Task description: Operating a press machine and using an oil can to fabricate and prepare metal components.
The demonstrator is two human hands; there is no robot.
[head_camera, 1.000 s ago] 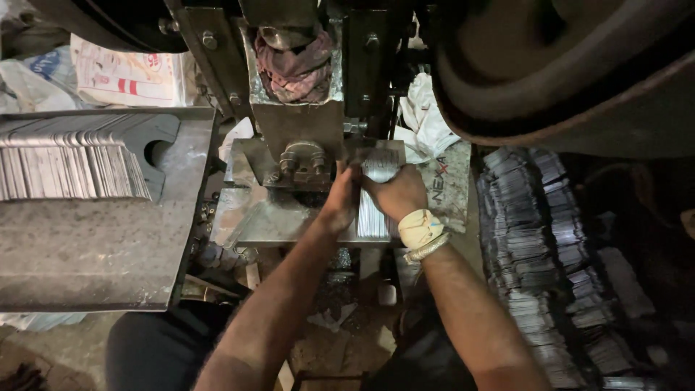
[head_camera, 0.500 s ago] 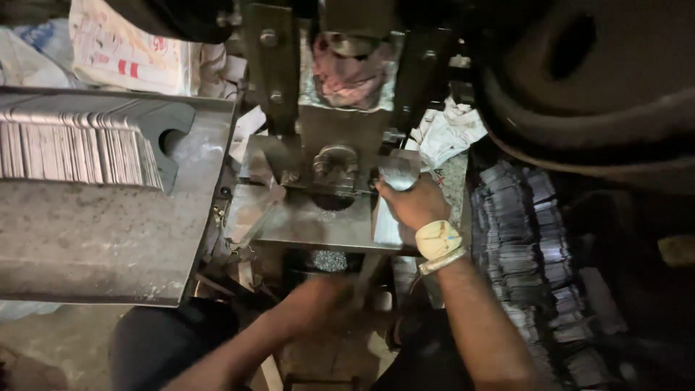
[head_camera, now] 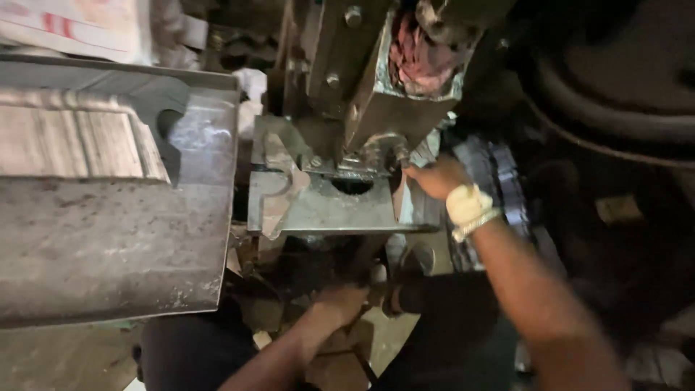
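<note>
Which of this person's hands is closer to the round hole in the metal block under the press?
The right hand, beside the round hole at the block's right edge. The left hand is down below the metal block, clearly farther away.

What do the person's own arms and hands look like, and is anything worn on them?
Both forearms are bare, with no sleeves in view. The right hand has a pale cloth wrap around the wrist, with a thin band along its lower edge. The left hand wears no glove or wrap that I can see. The picture is too blurred to show rings.
</note>
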